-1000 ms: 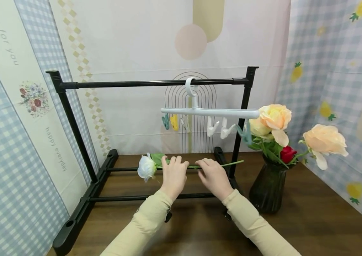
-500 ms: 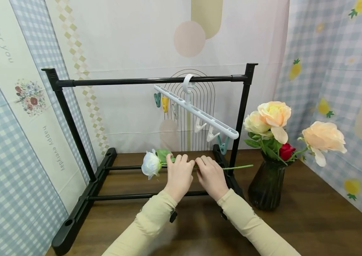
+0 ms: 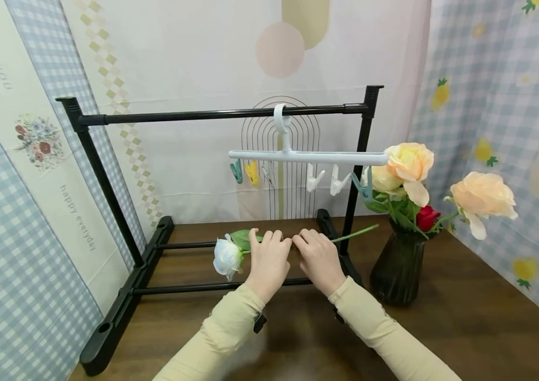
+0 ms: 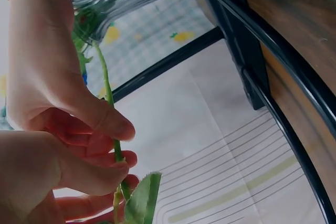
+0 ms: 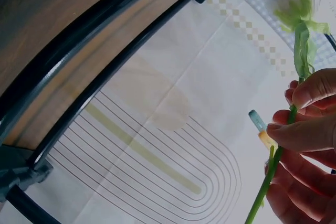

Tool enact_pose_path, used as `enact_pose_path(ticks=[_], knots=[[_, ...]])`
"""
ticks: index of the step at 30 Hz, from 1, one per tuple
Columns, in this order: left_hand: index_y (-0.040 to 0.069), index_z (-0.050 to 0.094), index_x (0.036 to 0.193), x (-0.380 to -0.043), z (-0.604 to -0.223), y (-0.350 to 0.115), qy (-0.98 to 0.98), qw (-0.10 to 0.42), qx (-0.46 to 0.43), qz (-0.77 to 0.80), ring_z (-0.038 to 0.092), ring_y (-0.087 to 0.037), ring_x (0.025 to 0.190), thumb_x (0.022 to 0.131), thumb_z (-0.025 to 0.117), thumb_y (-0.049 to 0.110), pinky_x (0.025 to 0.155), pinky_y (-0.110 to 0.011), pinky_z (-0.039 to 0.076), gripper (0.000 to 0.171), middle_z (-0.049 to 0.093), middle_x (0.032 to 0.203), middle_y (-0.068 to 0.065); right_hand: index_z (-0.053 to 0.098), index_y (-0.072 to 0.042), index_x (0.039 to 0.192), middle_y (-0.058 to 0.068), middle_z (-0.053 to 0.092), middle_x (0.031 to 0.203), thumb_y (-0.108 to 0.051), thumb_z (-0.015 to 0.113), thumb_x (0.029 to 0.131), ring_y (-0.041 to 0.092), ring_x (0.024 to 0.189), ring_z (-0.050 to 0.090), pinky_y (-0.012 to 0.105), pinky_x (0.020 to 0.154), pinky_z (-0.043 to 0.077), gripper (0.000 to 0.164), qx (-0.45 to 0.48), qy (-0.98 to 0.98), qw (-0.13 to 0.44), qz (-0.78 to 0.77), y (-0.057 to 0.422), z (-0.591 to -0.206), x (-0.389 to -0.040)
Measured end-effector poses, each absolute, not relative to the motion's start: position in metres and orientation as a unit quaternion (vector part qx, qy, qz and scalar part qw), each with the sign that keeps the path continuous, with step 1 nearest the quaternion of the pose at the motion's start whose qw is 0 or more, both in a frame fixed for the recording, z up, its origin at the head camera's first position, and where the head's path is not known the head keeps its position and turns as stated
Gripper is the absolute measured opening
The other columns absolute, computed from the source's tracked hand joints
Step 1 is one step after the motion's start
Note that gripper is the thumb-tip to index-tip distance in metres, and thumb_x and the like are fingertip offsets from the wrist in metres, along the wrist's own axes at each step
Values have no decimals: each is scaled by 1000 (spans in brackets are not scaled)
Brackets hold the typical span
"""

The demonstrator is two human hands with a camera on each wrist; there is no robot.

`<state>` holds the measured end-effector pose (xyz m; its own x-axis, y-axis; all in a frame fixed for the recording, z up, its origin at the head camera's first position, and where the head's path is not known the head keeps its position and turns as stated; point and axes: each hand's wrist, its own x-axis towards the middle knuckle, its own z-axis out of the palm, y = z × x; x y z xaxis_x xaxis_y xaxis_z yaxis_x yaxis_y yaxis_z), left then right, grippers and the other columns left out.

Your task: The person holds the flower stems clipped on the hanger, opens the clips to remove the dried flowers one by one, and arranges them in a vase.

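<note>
A pale blue-white rose point(image 3: 227, 256) is held sideways in front of the black rack, its bloom on the left. My left hand point(image 3: 269, 267) pinches its green stem point(image 5: 262, 190) near the leaf point(image 4: 143, 198). Right beside it, my right hand point(image 3: 319, 260) pinches the same stem, whose free end slants up to the right. In the left wrist view, both thumbs press the stem against curled fingers. Above the hands hangs a light blue hanger point(image 3: 307, 156) with several clips, among them a yellow clip point(image 3: 252, 173) and a teal clip point(image 3: 236, 171).
The hanger hooks over the black rack's top bar point(image 3: 179, 116); two lower bars cross near the hands. To the right stands a dark glass vase point(image 3: 397, 270) with peach roses point(image 3: 483, 198) and a red rose point(image 3: 427, 218). All rest on a brown wooden table point(image 3: 269, 349).
My hands have come closer together along the stem, and the bloom has shifted slightly right and down. The hanger swung round at an angle, then back to nearly facing me.
</note>
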<state>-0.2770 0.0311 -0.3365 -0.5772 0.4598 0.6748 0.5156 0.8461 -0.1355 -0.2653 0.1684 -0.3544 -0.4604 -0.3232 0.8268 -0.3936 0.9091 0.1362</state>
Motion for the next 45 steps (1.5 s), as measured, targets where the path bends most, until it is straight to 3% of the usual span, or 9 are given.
enact_pose_path(ticks=[8,17,22,27,37,45], knots=[[21,72,82,-274,-321,36,-872,402,-272,-67,57,-18,80,65,78,4,99,-52,36,24,62,80,2,69,-7,87,5,60,79,10,67,75,21,71,58,30,61,47,21,220,-845,487,17,174,-332,-260],[17,71,88,-262,-311,42,-846,428,-297,-112,60,-21,89,68,75,-3,105,-55,33,28,63,86,-1,69,-8,87,5,63,81,12,70,68,21,72,59,30,61,48,28,210,-835,509,6,183,-318,-248],[13,68,100,-257,-314,49,-772,503,-344,-184,58,-23,110,79,68,1,105,-51,33,24,64,103,-4,69,-7,85,6,62,80,6,75,73,21,68,58,32,59,48,19,200,-827,525,21,193,-316,-243],[8,66,93,-256,-322,60,-655,570,-426,-255,60,-23,98,86,54,2,93,-39,42,15,64,96,-6,69,-6,86,6,63,81,2,76,75,23,68,59,33,59,50,16,195,-817,541,36,203,-310,-241],[8,64,96,-251,-344,90,-623,543,-492,-274,61,-17,87,89,49,4,83,-29,47,18,64,91,-3,70,-4,88,8,65,82,-3,74,81,25,71,63,36,59,53,7,153,-813,558,63,229,-291,-230],[11,63,95,-249,-358,114,-637,494,-524,-276,59,-14,89,88,50,4,83,-26,46,17,62,94,0,71,-3,89,12,68,83,-6,69,87,26,69,63,37,47,48,4,107,-801,582,96,259,-266,-213]])
